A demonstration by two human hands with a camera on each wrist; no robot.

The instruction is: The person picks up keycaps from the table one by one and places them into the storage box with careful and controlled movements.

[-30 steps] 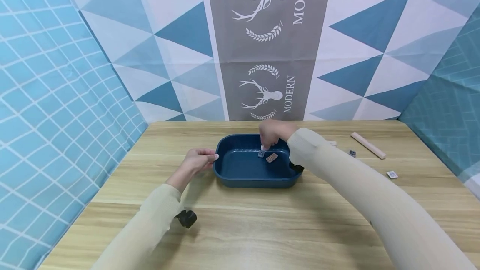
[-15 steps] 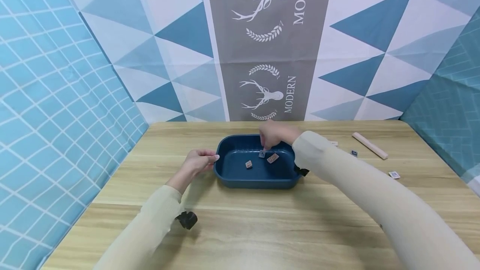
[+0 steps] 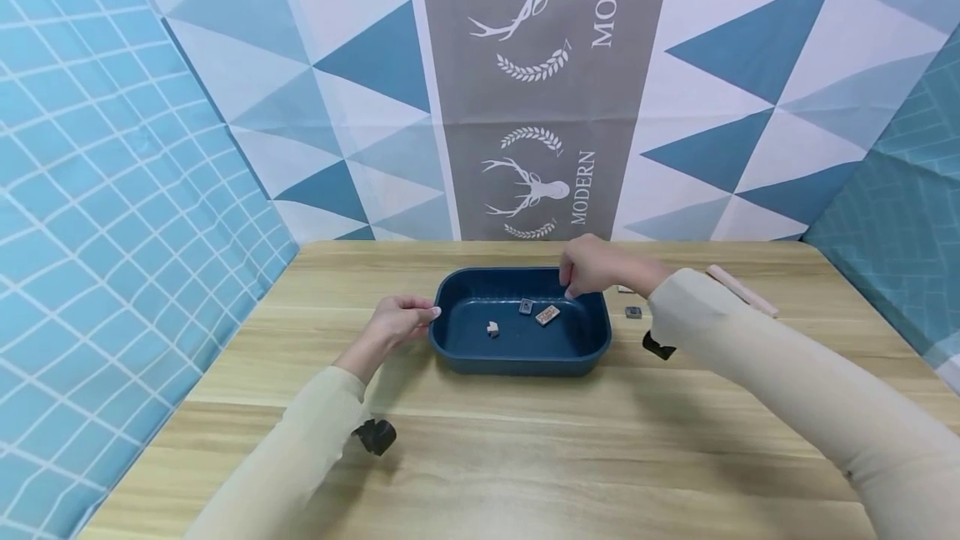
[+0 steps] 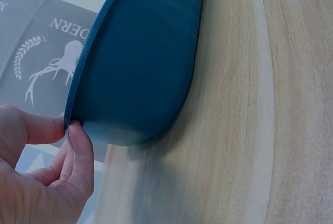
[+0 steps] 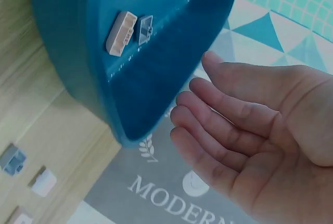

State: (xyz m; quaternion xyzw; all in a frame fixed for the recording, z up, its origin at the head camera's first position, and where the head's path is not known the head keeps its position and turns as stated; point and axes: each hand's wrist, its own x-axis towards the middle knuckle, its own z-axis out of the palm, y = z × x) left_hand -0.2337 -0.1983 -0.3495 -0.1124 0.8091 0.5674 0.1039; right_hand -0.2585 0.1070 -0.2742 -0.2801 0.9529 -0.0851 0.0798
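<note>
My left hand (image 3: 397,322) pinches the left rim of a dark blue basin (image 3: 517,367) between thumb and fingers, plain in the left wrist view. Over the basin's far right corner is my right hand (image 3: 588,263), fingers loosely bent and holding nothing; the right wrist view shows its bare palm. Inside the basin lie a small pale keycap (image 3: 492,329) at the left, a grey keycap (image 3: 526,307) and a wider pinkish keycap (image 3: 547,315). From the right wrist camera, the hollow undersides of the wide keycap (image 5: 122,34) and the grey keycap (image 5: 145,29) show.
Right of the basin, a dark grey keycap (image 3: 633,312) and a white keycap (image 3: 625,289) lie on the wooden table (image 3: 480,457). A long pink spacebar keycap (image 3: 742,290) lies farther right, partly behind the right sleeve. A patterned backdrop (image 3: 555,90) stands behind the table.
A small pale keycap has come into the basin and shifted slightly left. My right hand has moved right, from above the grey keycap to the far right corner. My left hand stays on the rim.
</note>
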